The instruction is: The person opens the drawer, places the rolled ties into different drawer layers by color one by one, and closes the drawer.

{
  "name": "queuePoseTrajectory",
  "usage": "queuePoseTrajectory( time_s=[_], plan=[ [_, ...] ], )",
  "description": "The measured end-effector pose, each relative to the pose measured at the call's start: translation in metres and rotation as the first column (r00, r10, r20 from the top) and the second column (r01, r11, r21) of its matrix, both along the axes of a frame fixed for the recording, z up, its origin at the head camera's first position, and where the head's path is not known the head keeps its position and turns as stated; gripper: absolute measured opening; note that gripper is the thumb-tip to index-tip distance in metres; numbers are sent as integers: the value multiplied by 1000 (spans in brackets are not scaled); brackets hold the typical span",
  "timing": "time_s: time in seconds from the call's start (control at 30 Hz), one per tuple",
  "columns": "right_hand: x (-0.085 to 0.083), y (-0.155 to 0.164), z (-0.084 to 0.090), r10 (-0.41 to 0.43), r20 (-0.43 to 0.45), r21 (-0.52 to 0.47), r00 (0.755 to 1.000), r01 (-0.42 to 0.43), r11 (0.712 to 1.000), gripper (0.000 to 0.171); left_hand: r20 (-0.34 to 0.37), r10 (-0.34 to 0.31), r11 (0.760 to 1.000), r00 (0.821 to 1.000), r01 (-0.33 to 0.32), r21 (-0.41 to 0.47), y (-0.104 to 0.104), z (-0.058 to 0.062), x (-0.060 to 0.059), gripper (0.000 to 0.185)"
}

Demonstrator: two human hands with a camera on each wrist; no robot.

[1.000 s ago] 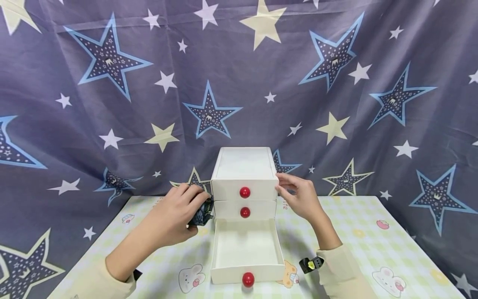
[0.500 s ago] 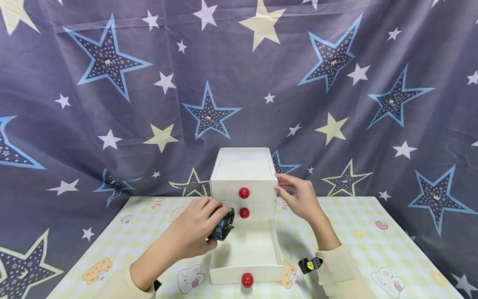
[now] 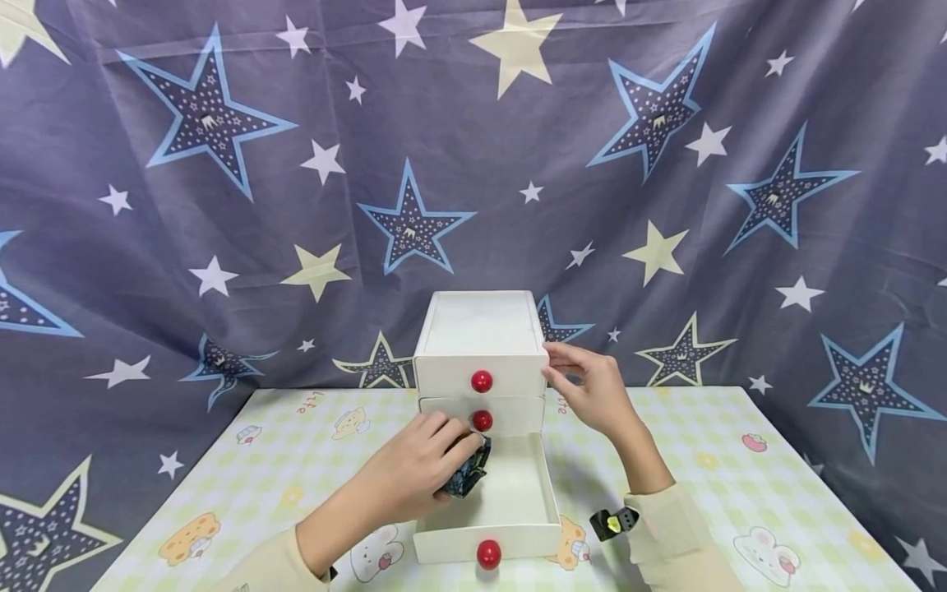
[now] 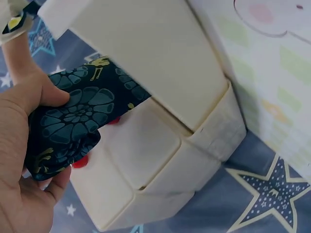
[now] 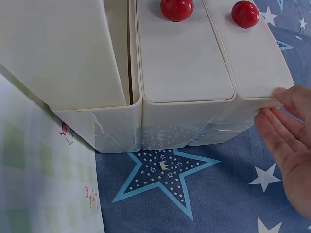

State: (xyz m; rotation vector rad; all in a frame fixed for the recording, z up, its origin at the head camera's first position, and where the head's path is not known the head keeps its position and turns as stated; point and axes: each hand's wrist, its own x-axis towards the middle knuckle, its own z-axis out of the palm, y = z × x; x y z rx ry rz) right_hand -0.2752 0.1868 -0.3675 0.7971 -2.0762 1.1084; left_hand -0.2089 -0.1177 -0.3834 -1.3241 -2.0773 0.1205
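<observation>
A small white three-drawer cabinet with red knobs stands at the back of the table. Its bottom drawer is pulled out toward me. My left hand grips a folded dark blue patterned cloth over the left part of that open drawer. In the left wrist view the cloth is held between thumb and fingers beside the cabinet. My right hand rests with straight fingers against the cabinet's upper right corner; its fingertips touch the top edge of the cabinet.
The table wears a pale checked cloth with cartoon animals. A purple star-printed curtain hangs close behind the cabinet. A black wrist strap sits on my right forearm. The two upper drawers are closed.
My left hand has carried the cloth rightward from beside the cabinet's left wall to over the open bottom drawer. The right hand has stayed on the cabinet's corner.
</observation>
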Motion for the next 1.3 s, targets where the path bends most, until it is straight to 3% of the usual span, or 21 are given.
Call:
queuePoseTrajectory(
  time_s=[0.3,0.63,0.97,1.13,1.3],
  plan=[
    [1,2,0,-7,-4,10,1000,7,1000,36,-18,21,996,1000,-23,-86,13,-16,-5,78],
    [0,2,1,-5,-12,6,1000,5,1000,36,-29,114,963,993,-117,-244,26,-30,-12,74],
    [2,4,0,-7,1,10,1000,6,1000,36,-10,129,940,992,-126,-316,34,-43,-23,69],
    [3,3,1,-7,1,6,1000,7,1000,36,-29,107,937,994,-111,-332,37,-46,-27,62],
    [2,2,1,-3,6,11,1000,2,1000,37,-29,147,916,989,-147,-373,37,-44,-27,63]
  ],
)
